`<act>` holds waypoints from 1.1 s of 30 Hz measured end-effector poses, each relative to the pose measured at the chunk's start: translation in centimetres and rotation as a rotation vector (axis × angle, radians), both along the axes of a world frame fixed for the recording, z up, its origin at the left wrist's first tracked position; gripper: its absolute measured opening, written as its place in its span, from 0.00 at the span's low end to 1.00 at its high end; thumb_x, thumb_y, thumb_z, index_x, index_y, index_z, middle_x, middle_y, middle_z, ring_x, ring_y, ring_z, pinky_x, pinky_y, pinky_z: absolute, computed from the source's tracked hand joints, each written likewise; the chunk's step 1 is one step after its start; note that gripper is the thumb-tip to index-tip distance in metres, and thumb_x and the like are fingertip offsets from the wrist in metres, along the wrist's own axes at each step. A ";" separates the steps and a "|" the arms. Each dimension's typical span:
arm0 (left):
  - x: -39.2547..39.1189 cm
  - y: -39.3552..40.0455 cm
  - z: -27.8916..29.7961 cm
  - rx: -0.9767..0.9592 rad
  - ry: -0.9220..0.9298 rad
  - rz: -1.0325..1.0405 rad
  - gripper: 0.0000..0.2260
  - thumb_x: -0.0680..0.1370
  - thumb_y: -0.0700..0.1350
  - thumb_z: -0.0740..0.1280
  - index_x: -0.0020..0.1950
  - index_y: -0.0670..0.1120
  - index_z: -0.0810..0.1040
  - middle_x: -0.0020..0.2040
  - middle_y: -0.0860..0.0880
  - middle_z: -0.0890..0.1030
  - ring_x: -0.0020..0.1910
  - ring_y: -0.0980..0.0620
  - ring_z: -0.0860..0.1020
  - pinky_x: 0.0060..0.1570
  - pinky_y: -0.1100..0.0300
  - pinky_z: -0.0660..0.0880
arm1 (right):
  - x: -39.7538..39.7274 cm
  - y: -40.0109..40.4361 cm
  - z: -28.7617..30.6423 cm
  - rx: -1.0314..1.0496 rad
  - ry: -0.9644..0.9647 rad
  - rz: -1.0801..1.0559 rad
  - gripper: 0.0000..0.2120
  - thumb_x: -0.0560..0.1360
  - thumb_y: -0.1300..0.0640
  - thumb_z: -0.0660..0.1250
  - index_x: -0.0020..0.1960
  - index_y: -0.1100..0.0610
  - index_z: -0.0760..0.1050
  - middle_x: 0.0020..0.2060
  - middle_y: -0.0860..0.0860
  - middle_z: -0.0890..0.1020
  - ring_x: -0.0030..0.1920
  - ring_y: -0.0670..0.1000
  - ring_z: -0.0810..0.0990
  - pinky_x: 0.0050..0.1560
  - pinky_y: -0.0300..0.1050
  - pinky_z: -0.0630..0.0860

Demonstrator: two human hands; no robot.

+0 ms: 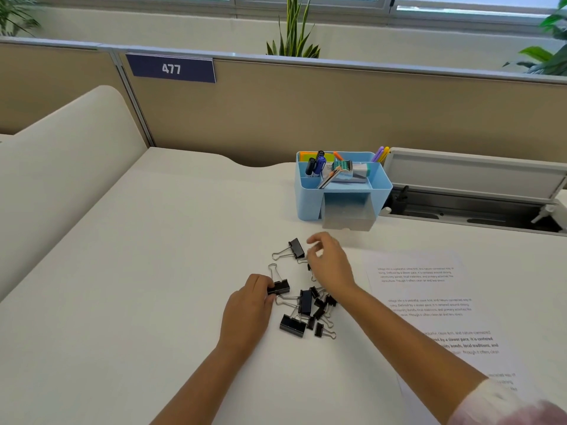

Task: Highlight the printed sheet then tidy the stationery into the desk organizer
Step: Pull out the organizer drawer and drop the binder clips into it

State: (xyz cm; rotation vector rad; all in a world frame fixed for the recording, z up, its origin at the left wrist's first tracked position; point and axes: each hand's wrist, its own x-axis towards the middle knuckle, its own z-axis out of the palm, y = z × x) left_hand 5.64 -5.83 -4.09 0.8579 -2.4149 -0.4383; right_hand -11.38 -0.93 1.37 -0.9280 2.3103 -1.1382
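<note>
A person's two hands work among black binder clips (306, 305) scattered on a white desk (153, 256). Just beyond the right hand's fingertips stands a light blue desk organizer (310, 197), its clear drawer (349, 220) pulled open toward the hands and its upper compartments holding pens (316, 165), sticky notes and an eraser. The right forearm crosses the near corner of the printed sheet (429, 289), which lies flat, right of that hand, paragraphs of small text visible. The left hand (248, 308) pinches one clip (278, 287) between thumb and fingertips. The right hand (329, 263) hovers with fingers loosely curled beside another clip (296, 248); whether it holds anything cannot be told. Behind stand a beige partition with a "477" sign (171, 68) and a plant (293, 32)
</note>
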 end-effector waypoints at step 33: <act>0.0 0.1 0.5 0.037 0.001 0.005 0.13 0.69 0.37 0.72 0.45 0.48 0.70 0.42 0.50 0.78 0.26 0.47 0.74 0.24 0.56 0.71 | -8.8 1.6 4.1 0.097 0.321 -0.242 0.14 0.72 0.47 0.69 0.54 0.52 0.75 0.56 0.52 0.76 0.52 0.50 0.74 0.48 0.47 0.74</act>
